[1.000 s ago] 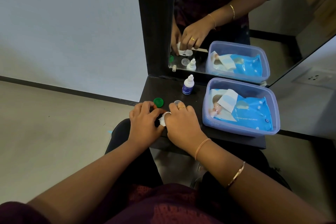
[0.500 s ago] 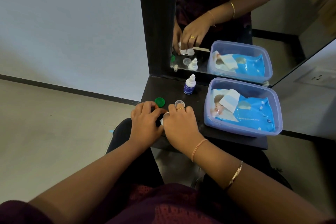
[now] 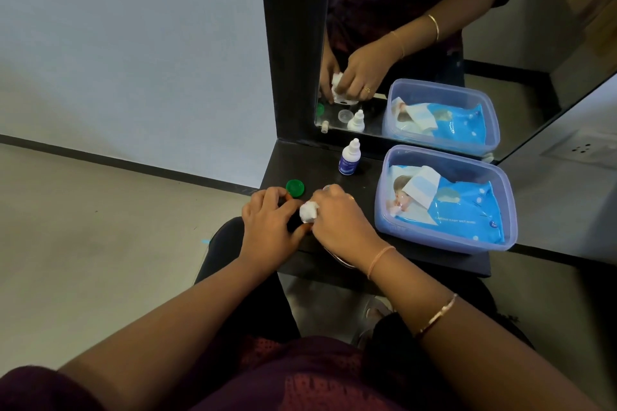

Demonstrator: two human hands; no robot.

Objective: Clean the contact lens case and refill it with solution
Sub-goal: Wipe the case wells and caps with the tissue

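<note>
My left hand (image 3: 267, 227) curls over the contact lens case on the black shelf (image 3: 314, 160); the case is hidden under my fingers, and its white body shows only in the mirror. My right hand (image 3: 337, 223) pinches a crumpled white tissue (image 3: 307, 211) and presses it down beside my left thumb. A green cap (image 3: 295, 187) lies loose just beyond my left fingers. The small white solution bottle (image 3: 349, 158) with a blue label stands upright behind my hands, its cap on.
A pale blue plastic tub (image 3: 500, 203) holding a blue pack of wet wipes sits at the right of the shelf. A mirror (image 3: 417, 43) rises behind the shelf. The shelf's front edge is just under my wrists.
The tissue now shows as a bunched wad between my hands, and my right hand has shifted over the clear cap that was visible behind it. Both hands stay on the case.
</note>
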